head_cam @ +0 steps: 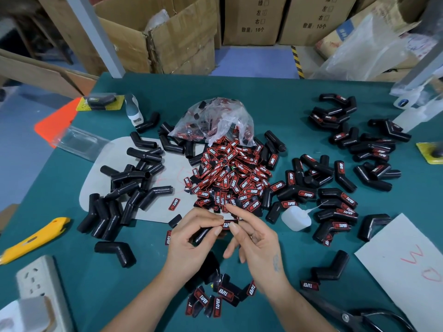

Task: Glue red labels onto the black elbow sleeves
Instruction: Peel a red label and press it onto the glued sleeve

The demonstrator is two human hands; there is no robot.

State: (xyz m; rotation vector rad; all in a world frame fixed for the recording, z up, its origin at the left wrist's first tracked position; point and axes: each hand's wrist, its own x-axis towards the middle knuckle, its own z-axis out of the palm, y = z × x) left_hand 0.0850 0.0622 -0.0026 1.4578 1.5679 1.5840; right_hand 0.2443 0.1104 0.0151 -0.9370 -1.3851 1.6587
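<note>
Fingertips (233,226) of the right hand (257,238) are pressed on a label (227,224) lying on top of a sleeve (203,233), which is gripped by the curled left hand (191,236). The sleeve's long axis is run from lower left up to the right, so the label sits at its right end, nearer the right hand. The glue bottle (296,218) is lying just right of that hand. The label heap (230,178) is found beyond the fingers, bare sleeves (124,188) to the left, finished ones (335,204) to the right.
</note>
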